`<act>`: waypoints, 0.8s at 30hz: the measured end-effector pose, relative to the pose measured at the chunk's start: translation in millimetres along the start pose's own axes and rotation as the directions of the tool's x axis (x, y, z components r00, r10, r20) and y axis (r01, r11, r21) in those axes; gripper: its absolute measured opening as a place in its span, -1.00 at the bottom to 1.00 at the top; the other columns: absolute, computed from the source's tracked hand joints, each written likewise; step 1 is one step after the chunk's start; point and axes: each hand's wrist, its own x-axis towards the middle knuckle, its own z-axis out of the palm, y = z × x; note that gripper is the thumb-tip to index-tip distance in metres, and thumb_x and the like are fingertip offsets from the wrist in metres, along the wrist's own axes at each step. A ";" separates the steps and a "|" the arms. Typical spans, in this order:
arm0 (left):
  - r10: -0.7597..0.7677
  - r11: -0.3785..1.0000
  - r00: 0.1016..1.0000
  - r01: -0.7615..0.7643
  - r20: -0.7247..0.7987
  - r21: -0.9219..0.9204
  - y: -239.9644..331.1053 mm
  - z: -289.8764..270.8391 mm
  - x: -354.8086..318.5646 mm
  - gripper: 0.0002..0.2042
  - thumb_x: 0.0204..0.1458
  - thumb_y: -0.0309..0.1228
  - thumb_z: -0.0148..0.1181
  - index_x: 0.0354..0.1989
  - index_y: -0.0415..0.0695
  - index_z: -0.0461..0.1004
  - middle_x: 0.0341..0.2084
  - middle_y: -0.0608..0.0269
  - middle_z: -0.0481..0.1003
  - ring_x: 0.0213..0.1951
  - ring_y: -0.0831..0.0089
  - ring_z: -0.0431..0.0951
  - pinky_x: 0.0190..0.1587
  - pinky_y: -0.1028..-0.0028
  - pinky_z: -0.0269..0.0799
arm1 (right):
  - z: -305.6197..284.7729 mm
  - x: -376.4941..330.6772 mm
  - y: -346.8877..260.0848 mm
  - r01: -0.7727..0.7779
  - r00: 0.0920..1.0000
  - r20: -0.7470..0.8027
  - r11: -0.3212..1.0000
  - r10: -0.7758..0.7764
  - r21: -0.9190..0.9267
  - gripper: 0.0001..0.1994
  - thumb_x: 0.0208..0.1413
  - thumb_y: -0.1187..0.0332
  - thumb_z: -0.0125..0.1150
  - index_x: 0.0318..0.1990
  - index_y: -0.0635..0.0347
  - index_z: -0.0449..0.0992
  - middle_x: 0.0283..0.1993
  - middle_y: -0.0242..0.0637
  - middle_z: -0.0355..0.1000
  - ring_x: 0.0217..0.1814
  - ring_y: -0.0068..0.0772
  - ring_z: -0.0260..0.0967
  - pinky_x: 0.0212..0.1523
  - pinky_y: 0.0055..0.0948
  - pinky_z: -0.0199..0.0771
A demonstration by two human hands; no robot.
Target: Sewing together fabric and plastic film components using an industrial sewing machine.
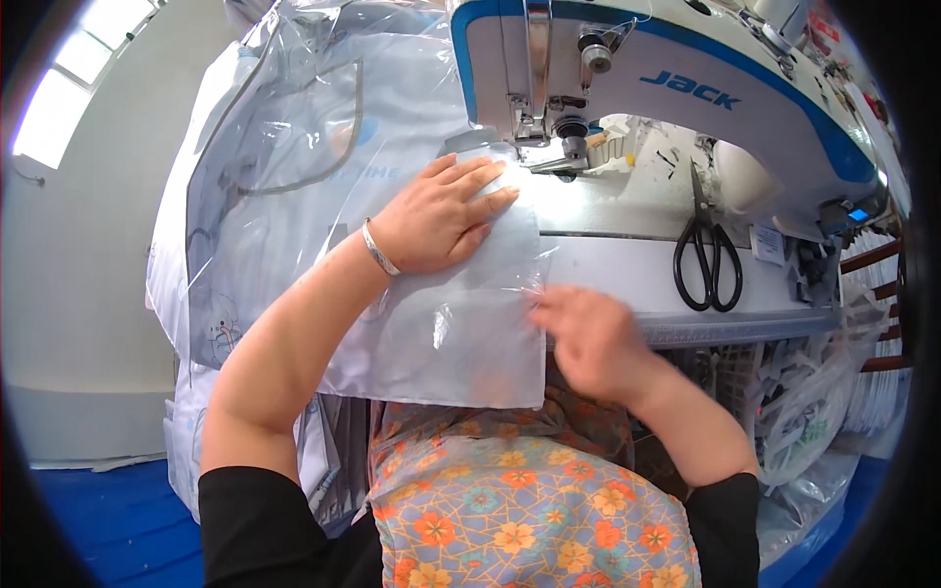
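Observation:
A sheet of clear plastic (441,333), perhaps layered over pale fabric, lies across the sewing table and hangs over its front edge above my lap. My left hand (436,216) rests flat on it, fingers stretched toward the needle area of the sewing machine (627,59). At the sheet's right edge, my right hand (588,338) is closed in a pinch, slightly smeared by motion. Its fingertips meet the plastic edge. Farther left, the same pale, see-through material carries a grey-bound curved pocket (304,127). The presser foot (567,169) sits just beyond my left fingertips.
Black-handled scissors (708,260) lie on the white sewing table (627,279), right of my hands. The machine's arm spans the far right. Clear plastic bags (804,431) hang below the table at right. A patterned floral apron (529,510) covers my lap.

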 end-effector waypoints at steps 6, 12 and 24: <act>-0.532 0.797 0.829 0.559 -0.172 0.228 29.5 -2.9 -23.0 -0.47 0.11 -0.21 0.17 0.25 -0.15 0.37 0.25 -0.08 0.32 0.33 0.00 0.23 0.32 0.07 0.12 | -5.2 62.7 24.5 -0.129 0.974 -0.170 0.982 0.152 0.137 -0.59 -0.07 0.61 0.08 0.02 0.24 0.51 0.00 -0.12 0.48 0.14 -0.09 0.38 0.14 -0.18 0.40; -0.813 0.578 0.571 0.814 -0.114 -0.048 7.9 -24.6 -106.2 -0.72 0.11 -0.37 0.20 -0.03 -0.19 0.48 -0.08 -0.04 0.51 -0.01 0.00 0.49 0.04 0.18 0.39 | -19.2 47.9 14.7 -0.112 0.988 0.122 0.982 0.094 0.149 -0.72 -0.03 0.53 0.24 -0.10 0.21 0.57 -0.15 -0.21 0.46 -0.03 -0.10 0.38 0.05 -0.23 0.42; -0.391 0.888 0.892 0.431 -0.229 0.161 30.5 -37.9 -38.9 -0.72 0.06 -0.52 0.04 -0.03 -0.25 0.46 -0.01 -0.02 0.48 0.01 0.04 0.48 0.12 0.14 0.37 | 27.4 -19.8 -30.2 -0.003 0.977 -0.213 0.999 0.014 0.053 -0.78 -0.12 0.57 0.33 -0.27 0.07 0.63 -0.06 -0.31 0.51 0.07 -0.15 0.43 0.09 -0.19 0.48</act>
